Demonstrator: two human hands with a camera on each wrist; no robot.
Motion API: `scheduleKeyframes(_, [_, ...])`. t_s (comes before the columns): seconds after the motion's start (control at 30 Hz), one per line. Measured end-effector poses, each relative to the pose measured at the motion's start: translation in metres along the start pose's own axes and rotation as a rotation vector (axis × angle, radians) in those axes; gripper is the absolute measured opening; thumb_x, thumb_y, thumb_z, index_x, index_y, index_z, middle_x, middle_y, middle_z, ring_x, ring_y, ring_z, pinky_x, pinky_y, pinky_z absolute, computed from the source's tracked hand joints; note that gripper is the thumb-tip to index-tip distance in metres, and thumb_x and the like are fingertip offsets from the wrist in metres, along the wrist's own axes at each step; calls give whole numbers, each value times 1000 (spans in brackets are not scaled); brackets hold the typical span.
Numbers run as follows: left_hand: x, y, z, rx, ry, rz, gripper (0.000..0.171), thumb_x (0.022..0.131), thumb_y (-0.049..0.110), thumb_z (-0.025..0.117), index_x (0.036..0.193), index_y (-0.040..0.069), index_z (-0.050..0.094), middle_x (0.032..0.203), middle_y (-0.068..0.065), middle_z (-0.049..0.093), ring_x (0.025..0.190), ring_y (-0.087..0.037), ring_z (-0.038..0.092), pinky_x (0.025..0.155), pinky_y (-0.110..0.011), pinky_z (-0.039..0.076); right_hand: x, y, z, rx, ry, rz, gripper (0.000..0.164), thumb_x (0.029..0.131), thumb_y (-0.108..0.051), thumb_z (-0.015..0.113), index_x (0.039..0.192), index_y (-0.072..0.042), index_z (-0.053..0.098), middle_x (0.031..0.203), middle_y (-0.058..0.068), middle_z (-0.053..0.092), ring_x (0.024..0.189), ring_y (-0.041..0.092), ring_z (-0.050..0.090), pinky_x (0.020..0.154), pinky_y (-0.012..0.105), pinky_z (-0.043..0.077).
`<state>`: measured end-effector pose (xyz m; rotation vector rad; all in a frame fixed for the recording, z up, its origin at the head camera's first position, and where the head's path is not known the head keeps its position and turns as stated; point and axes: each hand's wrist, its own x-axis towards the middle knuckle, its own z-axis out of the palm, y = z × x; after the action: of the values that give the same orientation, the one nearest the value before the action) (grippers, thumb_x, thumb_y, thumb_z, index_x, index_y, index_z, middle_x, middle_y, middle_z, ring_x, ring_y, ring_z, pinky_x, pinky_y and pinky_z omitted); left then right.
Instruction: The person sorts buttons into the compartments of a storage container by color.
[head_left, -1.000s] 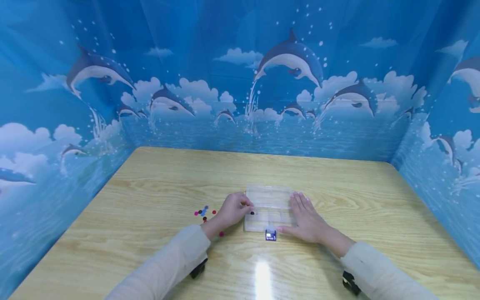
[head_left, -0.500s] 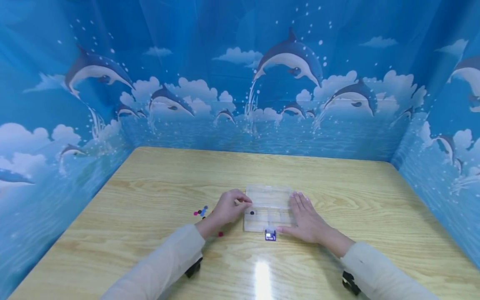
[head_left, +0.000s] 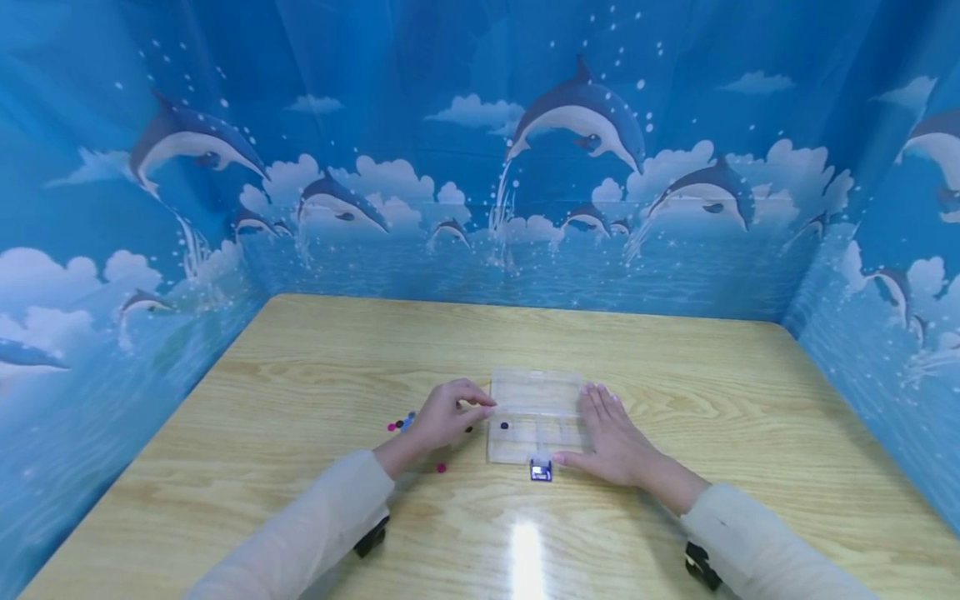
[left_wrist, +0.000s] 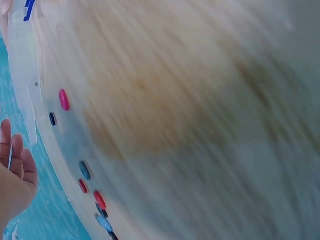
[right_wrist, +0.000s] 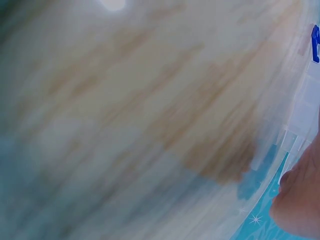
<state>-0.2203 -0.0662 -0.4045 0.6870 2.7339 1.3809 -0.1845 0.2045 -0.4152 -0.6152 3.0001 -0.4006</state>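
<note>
A clear plastic box (head_left: 517, 450) with compartments stands mid-table, its lid (head_left: 536, 392) folded back. One black button-like disc (head_left: 504, 426) lies in a left compartment. My left hand (head_left: 450, 414) hovers just left of the box, thumb and fingertips at its edge; nothing shows between them. In the left wrist view, its loosely bent fingers (left_wrist: 17, 160) are apart. My right hand (head_left: 618, 442) lies flat against the box's right side with fingers extended, thumb near the blue latch (head_left: 541, 470). The right wrist view catches only part of that hand (right_wrist: 300, 192).
Several small discs lie on the table left of the box: a pink disc (head_left: 441, 468), a black disc (head_left: 469, 429) beneath the left hand, and a cluster with a blue disc (left_wrist: 103, 222) and a red disc (left_wrist: 100, 200). A dolphin-print curtain (head_left: 480, 250) surrounds the table.
My left hand has drawn back leftward from the box, while the black disc stays in its compartment. Its forearm now covers more of the loose discs. The right hand and box stay put.
</note>
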Motion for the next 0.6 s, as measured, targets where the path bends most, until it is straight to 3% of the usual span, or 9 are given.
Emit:
scheduleKeyframes(0.3, [-5,-9,-8,-11,27,82,21,83,11,67,101,1,69,92,-12,66,84,-20,58,62,-15,45,-1,-1,-2,7,-5,1,102,83,-62,50,141,13,15,149,31,10,139,46,7,114,54,11])
scheduleKeyframes(0.6, [-8,-16,-11,9,-13,49,23,82,13,68,103,4,69,92,-9,65,85,-19,58,62,-16,43,1,1,1,4,-5,-1,102,83,-63,50,141,13,15,150,31,10,140,45,8,114,53,11])
